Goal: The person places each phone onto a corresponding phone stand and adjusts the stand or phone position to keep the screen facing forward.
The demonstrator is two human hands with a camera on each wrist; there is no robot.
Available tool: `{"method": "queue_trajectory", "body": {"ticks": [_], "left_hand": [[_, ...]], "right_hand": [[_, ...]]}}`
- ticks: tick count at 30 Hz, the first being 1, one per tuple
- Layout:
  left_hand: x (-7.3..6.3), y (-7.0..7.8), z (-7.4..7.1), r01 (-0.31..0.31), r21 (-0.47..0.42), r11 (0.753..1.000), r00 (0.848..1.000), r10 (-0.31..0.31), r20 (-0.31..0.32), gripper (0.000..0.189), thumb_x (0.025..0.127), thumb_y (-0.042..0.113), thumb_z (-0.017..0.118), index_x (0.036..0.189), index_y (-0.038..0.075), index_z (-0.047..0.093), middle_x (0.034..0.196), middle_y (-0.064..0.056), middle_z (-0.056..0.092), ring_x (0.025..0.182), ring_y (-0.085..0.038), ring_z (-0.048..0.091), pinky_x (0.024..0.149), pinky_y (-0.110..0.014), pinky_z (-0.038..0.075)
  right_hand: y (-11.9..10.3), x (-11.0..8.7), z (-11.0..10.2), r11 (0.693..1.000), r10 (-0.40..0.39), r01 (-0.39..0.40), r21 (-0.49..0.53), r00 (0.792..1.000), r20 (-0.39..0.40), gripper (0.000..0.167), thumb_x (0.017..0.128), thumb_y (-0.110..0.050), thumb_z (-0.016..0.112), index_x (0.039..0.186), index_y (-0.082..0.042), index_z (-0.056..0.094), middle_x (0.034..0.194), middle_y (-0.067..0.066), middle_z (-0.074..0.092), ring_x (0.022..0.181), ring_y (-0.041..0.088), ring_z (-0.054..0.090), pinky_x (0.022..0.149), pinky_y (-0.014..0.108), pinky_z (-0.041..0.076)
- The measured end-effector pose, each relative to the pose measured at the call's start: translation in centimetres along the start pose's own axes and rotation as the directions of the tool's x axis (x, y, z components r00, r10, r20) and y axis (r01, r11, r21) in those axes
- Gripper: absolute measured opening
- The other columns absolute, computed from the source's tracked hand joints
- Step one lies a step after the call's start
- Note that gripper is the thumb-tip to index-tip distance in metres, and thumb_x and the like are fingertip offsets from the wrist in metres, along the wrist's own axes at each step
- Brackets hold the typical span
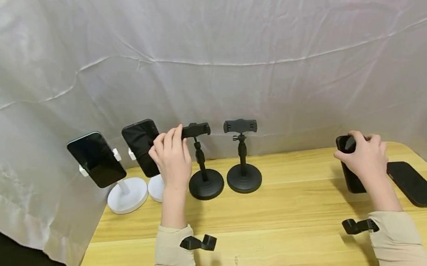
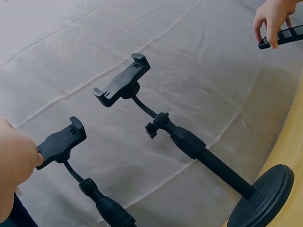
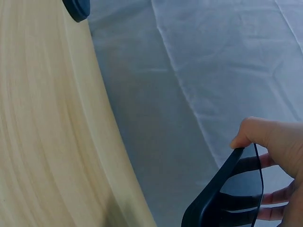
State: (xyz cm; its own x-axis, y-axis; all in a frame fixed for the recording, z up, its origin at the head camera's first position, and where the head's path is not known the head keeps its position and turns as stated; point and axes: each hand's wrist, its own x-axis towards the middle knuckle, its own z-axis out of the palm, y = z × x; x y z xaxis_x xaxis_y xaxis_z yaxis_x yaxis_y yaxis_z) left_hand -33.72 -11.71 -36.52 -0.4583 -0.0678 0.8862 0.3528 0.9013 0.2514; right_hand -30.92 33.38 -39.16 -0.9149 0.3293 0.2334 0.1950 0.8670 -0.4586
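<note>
My right hand (image 1: 366,157) grips a black smartphone (image 1: 352,180) by its upper end, thumb at one edge and fingers at the other. In the right wrist view, the phone (image 3: 208,201) is tilted, with the fingers reflected in its glossy face. My left hand (image 1: 172,158) holds the left end of the clamp (image 1: 196,130) on a black phone stand (image 1: 206,185). Its fingertips are right at that clamp (image 2: 61,142) in the left wrist view. A second black stand (image 1: 245,178) stands to the right, with nothing in its clamp (image 2: 125,82).
Two white stands at the left carry black phones: one phone (image 1: 97,159) at the far left, another phone (image 1: 142,145) partly behind my left hand. Another black phone (image 1: 417,183) lies flat at the table's right. Grey fabric (image 1: 267,48) hangs behind the wooden table (image 1: 283,243).
</note>
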Motion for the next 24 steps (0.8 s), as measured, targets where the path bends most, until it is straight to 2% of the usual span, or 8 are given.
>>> {"method": "queue_trajectory", "body": {"ticks": [6, 14, 24], "left_hand": [[0.0, -0.2, -0.5, 0.012, 0.003, 1.000, 0.999, -0.012, 0.031, 0.032, 0.100, 0.018, 0.053, 0.130, 0.011, 0.061, 0.124, -0.010, 0.064, 0.113, -0.032, 0.046, 0.093, -0.050, 0.031], [0.1, 0.0, -1.3, 0.021, -0.039, 0.999, 0.998, -0.018, 0.065, 0.032, 0.099, 0.017, 0.055, 0.130, 0.011, 0.061, 0.124, -0.011, 0.064, 0.112, -0.032, 0.046, 0.093, -0.052, 0.030], [0.2, 0.0, -0.9, -0.010, -0.048, 0.999, 0.996, 0.014, 0.086, 0.031, 0.101, 0.018, 0.052, 0.129, 0.010, 0.061, 0.125, -0.010, 0.064, 0.113, -0.031, 0.045, 0.093, -0.051, 0.029]], "right_hand": [[-0.8, -0.3, -0.4, 1.000, -0.021, 0.021, 0.016, 1.000, -0.012, 0.079, 0.089, -0.051, 0.061, 0.149, -0.008, 0.033, 0.140, 0.041, 0.023, 0.122, 0.060, 0.024, 0.080, 0.066, 0.034], [-1.6, -0.7, -0.7, 0.998, -0.044, 0.045, 0.035, 0.998, -0.037, 0.077, 0.089, -0.048, 0.062, 0.149, -0.008, 0.034, 0.140, 0.039, 0.025, 0.123, 0.058, 0.024, 0.084, 0.065, 0.033], [-2.1, -1.2, -0.9, 0.994, -0.066, 0.072, 0.081, 0.994, -0.082, 0.075, 0.089, -0.043, 0.062, 0.150, -0.009, 0.034, 0.142, 0.038, 0.025, 0.124, 0.057, 0.024, 0.087, 0.066, 0.032]]}}
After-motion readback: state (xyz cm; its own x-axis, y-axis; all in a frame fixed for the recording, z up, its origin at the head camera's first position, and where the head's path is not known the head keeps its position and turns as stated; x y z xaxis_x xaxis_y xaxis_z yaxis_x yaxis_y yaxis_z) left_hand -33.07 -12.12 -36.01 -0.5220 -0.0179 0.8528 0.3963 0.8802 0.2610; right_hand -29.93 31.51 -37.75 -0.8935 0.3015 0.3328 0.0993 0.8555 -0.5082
